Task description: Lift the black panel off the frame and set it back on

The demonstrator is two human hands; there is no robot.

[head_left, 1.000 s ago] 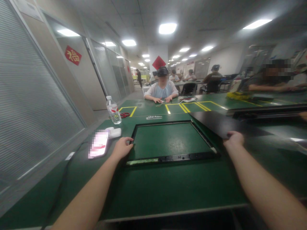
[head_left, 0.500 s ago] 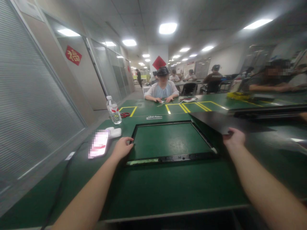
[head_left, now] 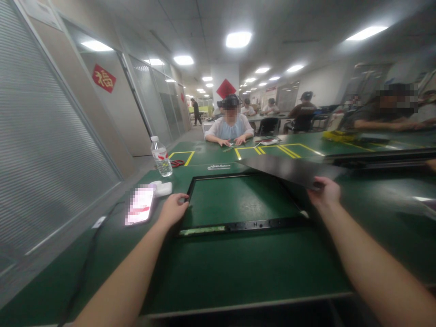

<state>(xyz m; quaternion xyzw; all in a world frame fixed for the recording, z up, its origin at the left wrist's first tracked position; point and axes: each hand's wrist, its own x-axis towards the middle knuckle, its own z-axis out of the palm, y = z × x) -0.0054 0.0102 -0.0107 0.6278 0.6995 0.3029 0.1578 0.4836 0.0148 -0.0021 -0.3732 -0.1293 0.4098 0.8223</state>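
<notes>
A black rectangular frame point(head_left: 265, 224) lies flat on the green table, with the tabletop showing through its middle. A pale strip is on the left part of its near bar. At the frame's left side, my left hand point(head_left: 174, 208) has its thumb and fingers closed on the edge. My right hand point(head_left: 326, 194) pinches the near right edge of a thin dark panel point(head_left: 286, 171). That panel is tilted and raised above the frame's far right corner, covering part of the frame. A small whitish bit point(head_left: 304, 213) sits at the frame's near right corner.
Left of the frame are a lit phone point(head_left: 140, 205), a white case point(head_left: 164, 188), a water bottle point(head_left: 161, 156) and red-handled scissors point(head_left: 177, 163). A cable point(head_left: 85, 259) runs along the left edge. Another person point(head_left: 230, 127) sits across the green table point(head_left: 252, 272). Long black parts point(head_left: 381, 159) lie right.
My right hand has moved left and slightly up, carrying the dark panel further over the frame's far right corner. My left hand stays on the frame's left edge.
</notes>
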